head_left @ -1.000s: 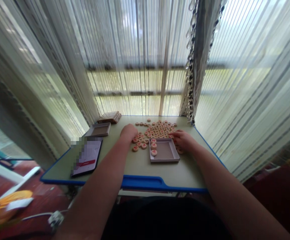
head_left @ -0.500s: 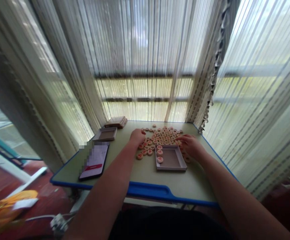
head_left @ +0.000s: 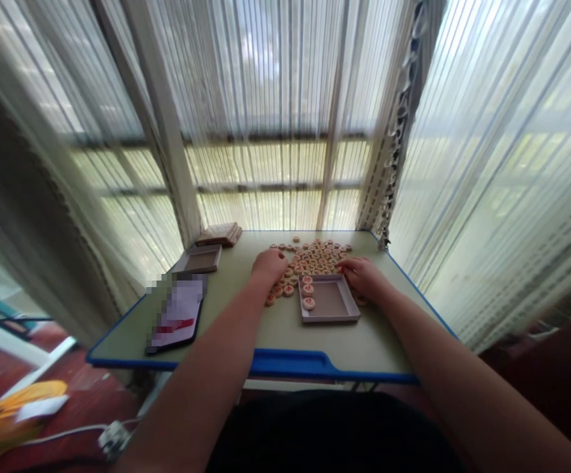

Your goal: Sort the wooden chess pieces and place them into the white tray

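Observation:
A loose cluster of round Chinese chess pieces (head_left: 317,257) with red or dark characters covers the middle of the table. At the cluster's left side rests my left hand (head_left: 270,264), its fingers curled inward; whatever they hold is hidden. My right hand (head_left: 364,276) lies at the right side, fingers stretched over the nearest pieces by the far right corner of a shallow box (head_left: 332,320). Inside that box, along its left wall, three pieces with red characters (head_left: 308,290) form a column. A few more pieces lie left of the box, below my left hand.
A second shallow box (head_left: 204,259) sits at the table's left, with a folded board or booklet (head_left: 219,232) behind it. A tablet (head_left: 179,312), partly blurred, lies at the front left. Blue edging (head_left: 290,362) borders the table; sheer curtains (head_left: 265,98) hang beyond.
The whole view has shifted slightly, moving the table up and left in the picture. My right hand's fingers have drawn closer together near the box corner. Three pieces remain in the box.

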The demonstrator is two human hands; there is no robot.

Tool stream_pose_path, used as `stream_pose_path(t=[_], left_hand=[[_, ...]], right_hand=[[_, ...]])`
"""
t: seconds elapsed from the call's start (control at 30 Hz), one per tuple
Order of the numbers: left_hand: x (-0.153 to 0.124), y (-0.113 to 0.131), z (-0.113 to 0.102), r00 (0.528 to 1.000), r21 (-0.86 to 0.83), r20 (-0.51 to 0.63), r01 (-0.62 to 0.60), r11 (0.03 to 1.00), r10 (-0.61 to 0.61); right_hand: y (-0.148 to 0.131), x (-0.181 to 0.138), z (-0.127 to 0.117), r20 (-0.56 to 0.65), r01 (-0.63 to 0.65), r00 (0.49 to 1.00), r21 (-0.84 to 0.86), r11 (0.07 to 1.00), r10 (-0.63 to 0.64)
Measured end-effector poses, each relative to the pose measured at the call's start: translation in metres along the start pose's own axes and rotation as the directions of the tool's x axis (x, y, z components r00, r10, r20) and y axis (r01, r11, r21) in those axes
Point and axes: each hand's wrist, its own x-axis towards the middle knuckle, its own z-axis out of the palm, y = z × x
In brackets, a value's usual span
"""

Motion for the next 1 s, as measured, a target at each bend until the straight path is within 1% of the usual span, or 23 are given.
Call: stream_pose_path(t=[0.07, 0.13, 0.27, 0.37, 0.4, 0.5, 0.57, 0.6, 0.7, 0.8, 0.9, 0.93, 1.0], left_hand=[[-0.002, 0.004, 0.003, 0.999, 0.022, -0.028, -0.038, 0.999, 0.038], [-0.002, 0.007, 0.005, 0.993, 0.012, -0.047, -0.111, 0.994, 0.111], [-0.002, 0.01, 0.006, 0.969, -0.033, -0.001, -0.248, 0.968, 0.248], [-0.003, 0.011, 0.007, 0.954, -0.045, 0.015, -0.298, 0.953, 0.299], [-0.003, 0.012, 0.007, 0.953, -0.056, 0.04, -0.297, 0.953, 0.3], [-0.004, 0.012, 0.008, 0.941, -0.118, 0.183, -0.265, 0.957, 0.284], [-0.004, 0.012, 0.009, 0.925, -0.175, 0.257, -0.242, 0.954, 0.282], [-0.004, 0.012, 0.01, 0.92, -0.199, 0.274, -0.23, 0.953, 0.279], [-0.004, 0.011, 0.011, 0.928, -0.226, 0.263, -0.208, 0.952, 0.265], [-0.004, 0.01, 0.012, 0.945, -0.212, 0.228, -0.185, 0.959, 0.233], [-0.004, 0.008, 0.012, 0.954, -0.228, 0.248, -0.111, 0.967, 0.168], [-0.004, 0.008, 0.012, 0.953, -0.236, 0.256, -0.102, 0.966, 0.163], [-0.002, 0.007, 0.012, 0.954, -0.236, 0.24, -0.122, 0.964, 0.179]], right_hand=[[0.0, 0.001, 0.0, -0.005, 0.004, 1.0, 0.007, 1.0, -0.004], [0.0, 0.002, -0.001, -0.005, 0.011, 1.0, 0.005, 1.0, -0.011], [-0.001, 0.002, -0.003, 0.014, 0.063, 0.998, -0.031, 0.998, -0.062], [-0.001, 0.002, -0.005, -0.026, 0.075, 0.997, -0.088, 0.993, -0.077], [-0.001, 0.002, -0.005, -0.036, 0.075, 0.996, -0.106, 0.992, -0.079], [-0.001, 0.001, -0.006, -0.023, 0.088, 0.996, -0.129, 0.988, -0.092], [-0.001, 0.001, -0.006, 0.003, 0.09, 0.996, -0.108, 0.99, -0.09], [-0.002, 0.001, -0.006, 0.016, 0.085, 0.996, -0.091, 0.992, -0.084], [-0.002, 0.0, -0.006, 0.041, 0.068, 0.997, -0.055, 0.996, -0.066], [-0.003, 0.001, -0.006, 0.033, 0.053, 0.998, -0.05, 0.997, -0.051], [-0.002, 0.001, -0.006, 0.031, 0.054, 0.998, -0.059, 0.997, -0.052], [-0.002, 0.002, -0.006, 0.034, 0.059, 0.998, -0.062, 0.996, -0.057], [-0.002, 0.002, -0.007, 0.039, 0.068, 0.997, -0.067, 0.995, -0.065]])
